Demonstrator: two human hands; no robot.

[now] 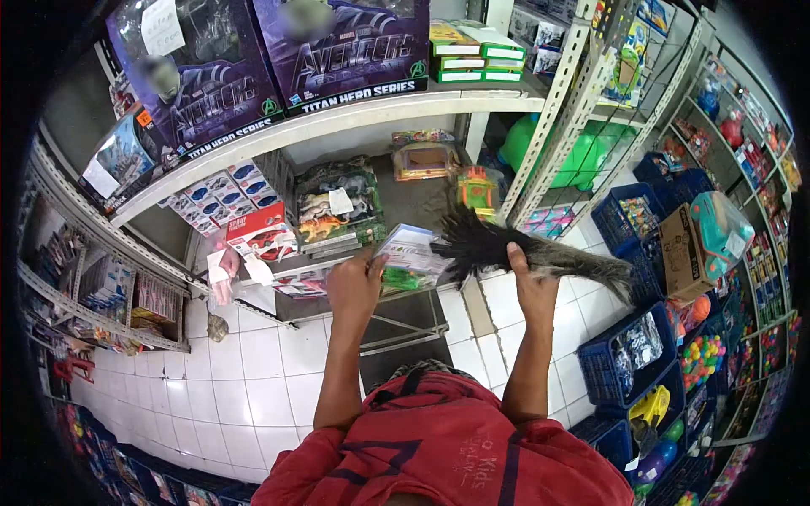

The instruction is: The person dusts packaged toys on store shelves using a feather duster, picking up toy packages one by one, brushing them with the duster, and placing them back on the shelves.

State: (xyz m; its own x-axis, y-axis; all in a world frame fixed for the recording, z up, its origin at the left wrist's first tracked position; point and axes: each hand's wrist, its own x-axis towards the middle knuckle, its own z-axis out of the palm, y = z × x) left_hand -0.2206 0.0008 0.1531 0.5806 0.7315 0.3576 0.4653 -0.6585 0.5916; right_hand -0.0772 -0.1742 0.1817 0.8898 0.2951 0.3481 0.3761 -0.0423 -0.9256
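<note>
My right hand (535,285) is closed around a feather duster (498,244) with black and greyish feathers. The duster lies nearly level, its dark feathers spread toward the left. In my left hand (356,282) is the edge of a flat toy pack (412,253), pale with something green at its lower end. The duster's black feather tips reach the right side of this pack; whether they touch it I cannot tell. Behind it, on the middle shelf, stand a box of toy dinosaurs (337,205) and an orange and green toy (477,191).
Large purple Avengers boxes (346,51) fill the upper shelf (337,114). A red spray-toy box (261,234) sits at the left of the middle shelf. A perforated metal post (553,110) rises at the right. Blue baskets (612,379) and a cardboard box (682,253) line the right side.
</note>
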